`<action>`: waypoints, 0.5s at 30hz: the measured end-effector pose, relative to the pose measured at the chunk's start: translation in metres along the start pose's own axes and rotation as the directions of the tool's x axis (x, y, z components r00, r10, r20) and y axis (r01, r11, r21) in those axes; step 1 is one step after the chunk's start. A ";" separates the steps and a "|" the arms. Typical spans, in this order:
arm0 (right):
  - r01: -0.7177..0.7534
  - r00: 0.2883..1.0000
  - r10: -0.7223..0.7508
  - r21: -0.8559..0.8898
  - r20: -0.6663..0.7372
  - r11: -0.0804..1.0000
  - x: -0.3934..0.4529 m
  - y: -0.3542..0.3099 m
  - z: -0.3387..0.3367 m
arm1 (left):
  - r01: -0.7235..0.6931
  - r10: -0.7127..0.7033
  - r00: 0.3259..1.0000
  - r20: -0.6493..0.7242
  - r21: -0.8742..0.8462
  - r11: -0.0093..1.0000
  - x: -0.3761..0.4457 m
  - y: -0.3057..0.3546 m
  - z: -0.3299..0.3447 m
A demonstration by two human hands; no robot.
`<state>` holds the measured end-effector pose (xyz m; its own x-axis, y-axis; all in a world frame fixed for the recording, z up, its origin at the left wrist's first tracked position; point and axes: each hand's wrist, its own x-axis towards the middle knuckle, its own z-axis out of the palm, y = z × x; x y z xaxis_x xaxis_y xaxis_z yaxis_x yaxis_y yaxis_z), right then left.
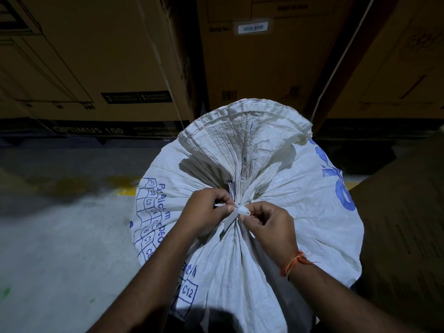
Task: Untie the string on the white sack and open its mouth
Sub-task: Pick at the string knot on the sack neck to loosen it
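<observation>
My right hand [266, 227] and left hand [206, 210] meet at the gathered neck of the white sack [259, 188], which stands upright just in front of me on the concrete floor [60, 236]. Each grip is closed in a pinch on the white string [236, 212], one on either side of the knot, so I can pull its strands apart. The knot looks tied yet, and beyond it the mouth fans out in pleats, unopened. Farther back stand stacked cardboard boxes [259, 63].
</observation>
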<state>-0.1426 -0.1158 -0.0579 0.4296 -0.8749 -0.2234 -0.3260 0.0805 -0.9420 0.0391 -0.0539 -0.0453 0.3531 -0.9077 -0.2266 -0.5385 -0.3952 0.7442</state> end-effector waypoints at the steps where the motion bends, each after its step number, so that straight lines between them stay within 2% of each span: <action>1: 0.003 1.000 -0.003 -0.006 0.001 1.000 0.000 0.000 0.000 | -0.002 0.002 1.000 0.005 -0.005 1.000 0.000 -0.002 -0.003; 7: 0.016 1.000 -0.016 -0.049 0.004 0.999 0.001 0.002 -0.002 | 0.004 -0.004 1.000 -0.001 -0.032 0.999 -0.002 -0.008 -0.012; 15: 0.009 1.000 -0.009 -0.019 0.007 1.000 0.001 0.002 -0.002 | 0.024 -0.025 0.999 -0.034 -0.012 1.000 -0.001 -0.003 -0.005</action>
<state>-0.1446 -0.1171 -0.0594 0.4379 -0.8725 -0.2167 -0.3379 0.0636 -0.9390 0.0444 -0.0515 -0.0436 0.3923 -0.8923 -0.2232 -0.5207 -0.4155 0.7458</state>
